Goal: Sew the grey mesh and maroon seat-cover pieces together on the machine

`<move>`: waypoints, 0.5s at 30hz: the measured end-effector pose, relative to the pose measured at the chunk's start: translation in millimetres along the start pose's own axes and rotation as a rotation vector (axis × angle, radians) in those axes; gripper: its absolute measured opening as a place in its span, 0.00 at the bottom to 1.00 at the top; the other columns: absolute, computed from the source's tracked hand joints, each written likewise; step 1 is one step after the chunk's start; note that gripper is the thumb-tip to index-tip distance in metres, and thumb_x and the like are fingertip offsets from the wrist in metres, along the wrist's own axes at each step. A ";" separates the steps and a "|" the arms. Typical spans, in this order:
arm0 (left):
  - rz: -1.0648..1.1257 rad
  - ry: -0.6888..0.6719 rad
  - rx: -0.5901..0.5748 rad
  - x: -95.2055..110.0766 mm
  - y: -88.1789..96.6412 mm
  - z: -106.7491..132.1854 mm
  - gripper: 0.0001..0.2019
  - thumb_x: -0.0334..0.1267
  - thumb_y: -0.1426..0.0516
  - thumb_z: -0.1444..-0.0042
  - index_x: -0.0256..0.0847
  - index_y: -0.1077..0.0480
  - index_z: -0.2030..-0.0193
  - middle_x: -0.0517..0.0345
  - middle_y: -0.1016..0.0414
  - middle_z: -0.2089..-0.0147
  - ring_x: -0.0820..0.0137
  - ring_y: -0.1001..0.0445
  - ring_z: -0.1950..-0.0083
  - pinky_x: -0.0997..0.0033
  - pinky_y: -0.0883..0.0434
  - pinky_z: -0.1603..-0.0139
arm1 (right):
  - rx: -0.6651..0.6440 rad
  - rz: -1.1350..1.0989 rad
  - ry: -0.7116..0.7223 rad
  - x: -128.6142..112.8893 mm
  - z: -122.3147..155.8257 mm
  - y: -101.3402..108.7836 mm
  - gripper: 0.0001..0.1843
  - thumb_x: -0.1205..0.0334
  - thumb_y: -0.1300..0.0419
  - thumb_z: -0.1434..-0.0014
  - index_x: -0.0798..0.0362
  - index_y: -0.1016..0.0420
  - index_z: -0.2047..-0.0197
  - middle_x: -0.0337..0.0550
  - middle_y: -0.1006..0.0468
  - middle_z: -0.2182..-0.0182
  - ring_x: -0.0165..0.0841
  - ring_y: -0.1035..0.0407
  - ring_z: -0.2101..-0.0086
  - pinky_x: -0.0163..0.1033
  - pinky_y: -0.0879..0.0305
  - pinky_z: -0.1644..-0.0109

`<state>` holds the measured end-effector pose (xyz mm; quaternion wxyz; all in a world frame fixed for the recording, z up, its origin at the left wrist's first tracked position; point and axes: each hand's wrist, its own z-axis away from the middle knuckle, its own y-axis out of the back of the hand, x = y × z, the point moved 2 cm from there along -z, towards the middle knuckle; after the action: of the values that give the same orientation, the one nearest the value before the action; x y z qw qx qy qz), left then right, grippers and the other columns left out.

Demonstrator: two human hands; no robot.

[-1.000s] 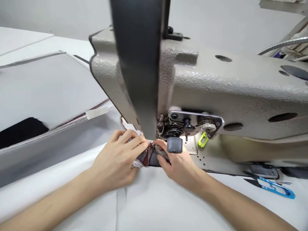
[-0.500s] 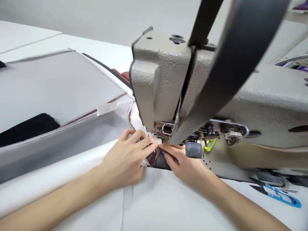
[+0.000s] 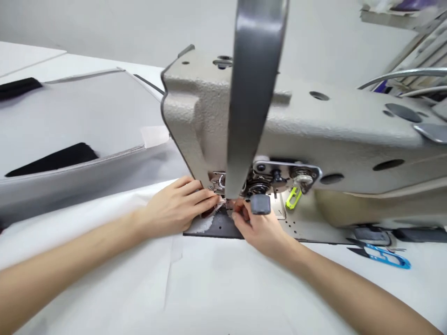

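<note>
My left hand [image 3: 183,204] lies just left of the needle area of a sewing machine [image 3: 202,111]. Its fingers are bent together over the edge of a piece of fabric [image 3: 208,212] with a dark red patch, gripping it. My right hand [image 3: 260,228] is on the other side of the needle area, thumb and fingers closed in a pinch. What that pinch holds is too small to make out. A broad dark bar [image 3: 256,93] in front of the machine covers part of the needle area. Grey fabric panels [image 3: 91,116] extend to the left, with black strips [image 3: 52,159] on them.
Blue thread snips [image 3: 387,256] lie on the white table [image 3: 223,284] at the right. A yellow-green clip-like piece [image 3: 294,197] is by the machine's tension parts [image 3: 302,177]. A white tag [image 3: 155,136] sits on the grey panel's edge.
The view has shifted right, and the dark bar now stands nearly upright in it. My right fingers have curled from stretched into a pinch, and the hands are slightly further apart.
</note>
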<state>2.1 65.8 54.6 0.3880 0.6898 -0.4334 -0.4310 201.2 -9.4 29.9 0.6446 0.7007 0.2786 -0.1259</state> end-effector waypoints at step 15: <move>-0.163 0.565 -0.165 58.6 13.8 -13.3 0.12 0.43 0.47 0.37 0.36 0.29 0.61 0.46 0.26 0.58 0.56 0.29 0.57 0.57 0.33 0.61 | -0.066 -0.072 -0.179 -12.9 -22.7 -5.1 0.18 0.64 0.46 0.41 0.46 0.22 0.50 0.37 0.19 0.67 0.32 0.28 0.67 0.35 0.36 0.61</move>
<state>25.7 8.9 56.3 0.5123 0.7809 -0.2150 -0.2855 183.8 9.8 35.7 0.6847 0.6547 0.2485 -0.2018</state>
